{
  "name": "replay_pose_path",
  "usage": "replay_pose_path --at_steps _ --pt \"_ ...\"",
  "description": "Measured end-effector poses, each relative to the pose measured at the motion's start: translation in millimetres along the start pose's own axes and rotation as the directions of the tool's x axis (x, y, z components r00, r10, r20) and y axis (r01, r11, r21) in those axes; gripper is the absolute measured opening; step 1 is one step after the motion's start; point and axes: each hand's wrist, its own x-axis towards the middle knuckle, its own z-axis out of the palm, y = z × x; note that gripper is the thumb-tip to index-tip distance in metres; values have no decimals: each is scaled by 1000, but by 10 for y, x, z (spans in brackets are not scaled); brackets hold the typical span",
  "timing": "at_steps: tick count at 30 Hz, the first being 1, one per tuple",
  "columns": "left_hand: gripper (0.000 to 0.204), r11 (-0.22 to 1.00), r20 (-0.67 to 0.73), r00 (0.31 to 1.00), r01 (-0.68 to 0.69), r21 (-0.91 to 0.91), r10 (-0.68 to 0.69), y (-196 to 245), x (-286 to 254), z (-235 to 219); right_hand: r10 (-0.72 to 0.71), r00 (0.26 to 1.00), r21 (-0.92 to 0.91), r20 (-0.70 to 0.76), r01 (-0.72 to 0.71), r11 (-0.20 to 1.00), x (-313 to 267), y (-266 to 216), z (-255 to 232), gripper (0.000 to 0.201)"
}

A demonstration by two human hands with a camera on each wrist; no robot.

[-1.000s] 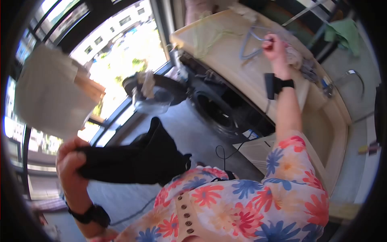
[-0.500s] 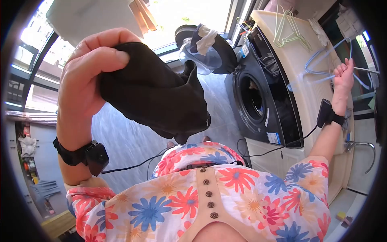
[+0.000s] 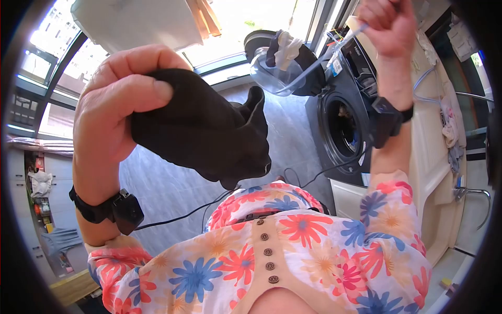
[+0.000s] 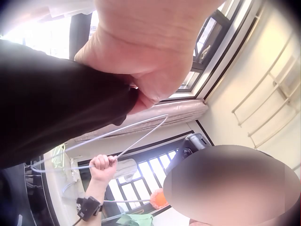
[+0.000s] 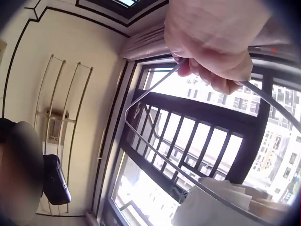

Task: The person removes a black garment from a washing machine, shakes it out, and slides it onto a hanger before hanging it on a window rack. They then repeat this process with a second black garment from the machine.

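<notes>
A black garment (image 3: pixel 204 125) hangs in folds from my left hand (image 3: pixel 120 99), whose thumb and fingers pinch its upper end. In the left wrist view the black cloth (image 4: pixel 61 103) spreads out from under the palm. My right hand (image 3: pixel 389 26) is raised at the top right of the head view, fingers curled around a light blue hanger (image 3: pixel 299 80). The hanger stretches left from that fist, across the open washer door. The right wrist view shows the hanger's bent frame (image 5: pixel 162 154) in front of the window.
A dark front-loading washing machine (image 3: pixel 325 128) stands with its round door (image 3: pixel 256 41) open, a white cloth (image 3: pixel 287 51) draped over it. To its right runs a pale counter (image 3: pixel 426 123) with another blue hanger and clothes. White laundry (image 3: pixel 130 23) hangs by the window.
My right hand has taken the blue hanger from over the counter and swung it left and forward. The left hand has come up closer with the black garment, then stayed nearly still.
</notes>
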Motion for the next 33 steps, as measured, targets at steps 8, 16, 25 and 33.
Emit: replay_pose_path --at_steps 8,16,25,33 --pt "24 993 -297 952 -50 106 80 -77 -487 -471 438 880 179 183 -468 865 -50 1538 -56 32" --pt "17 994 -584 808 -12 111 75 -610 -1317 -1693 536 794 -512 -286 -599 615 -32 2310 561 30" --pt "18 710 -682 695 362 604 226 -1191 -2072 -2556 530 830 -978 174 83 192 730 2981 1508 36" --pt "19 827 -686 718 311 468 118 -1226 -2309 -2809 592 736 -940 329 318 126 1027 3630 2047 33"
